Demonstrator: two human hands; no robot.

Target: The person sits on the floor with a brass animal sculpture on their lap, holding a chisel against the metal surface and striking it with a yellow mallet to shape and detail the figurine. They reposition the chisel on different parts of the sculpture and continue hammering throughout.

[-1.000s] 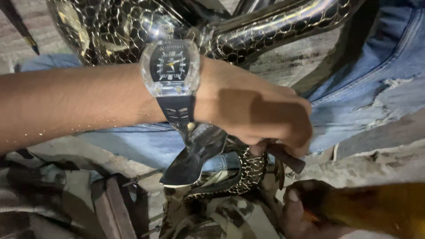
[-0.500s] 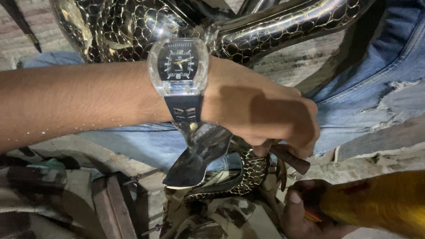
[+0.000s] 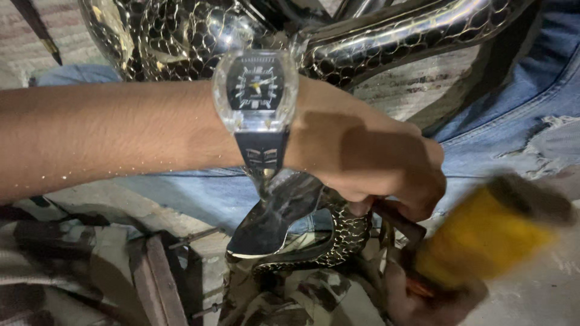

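My left hand [image 3: 368, 163] reaches across from the left, a wristwatch [image 3: 257, 96] on its wrist, fingers curled tight around a dark, slim tool [image 3: 402, 222] set against the shiny hammered metal piece [image 3: 302, 241] low in the middle. My right hand [image 3: 423, 296], at the lower right, grips a yellow-headed mallet [image 3: 483, 235], blurred. Blue jeans [image 3: 513, 121] lie behind.

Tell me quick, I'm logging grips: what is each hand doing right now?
Left hand: closed around a dark rod-shaped tool held against the hammered metal piece.
Right hand: closed on a blurred yellow-headed mallet.
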